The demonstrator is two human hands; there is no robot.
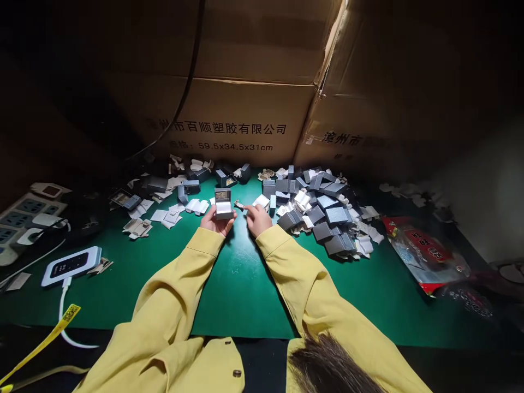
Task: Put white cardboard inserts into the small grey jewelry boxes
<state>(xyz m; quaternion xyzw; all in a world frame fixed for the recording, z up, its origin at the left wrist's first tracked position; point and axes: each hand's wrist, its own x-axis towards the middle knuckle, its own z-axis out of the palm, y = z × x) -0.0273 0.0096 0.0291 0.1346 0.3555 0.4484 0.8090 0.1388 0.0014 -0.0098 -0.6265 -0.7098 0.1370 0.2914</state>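
Note:
My left hand (216,222) is wrapped round a small grey ring box (224,207), whose lid stands up and whose white lining faces me. Close to its right, my right hand (257,219) is closed, with the index finger and thumb at one end of a small pale insert piece (238,204). The piece is apart from the box. To the right of my right hand lies a heap of grey boxes (327,202) mixed with white inserts (302,200). More white inserts (197,206) and a few opened boxes (189,188) lie to the left.
Large cardboard cartons (241,103) stand behind the green table (239,295). A power strip (24,218) and a white device (71,266) with a cable lie at left. A red-and-clear plastic bag (428,251) lies at right. A dark cable (191,71) hangs before the cartons.

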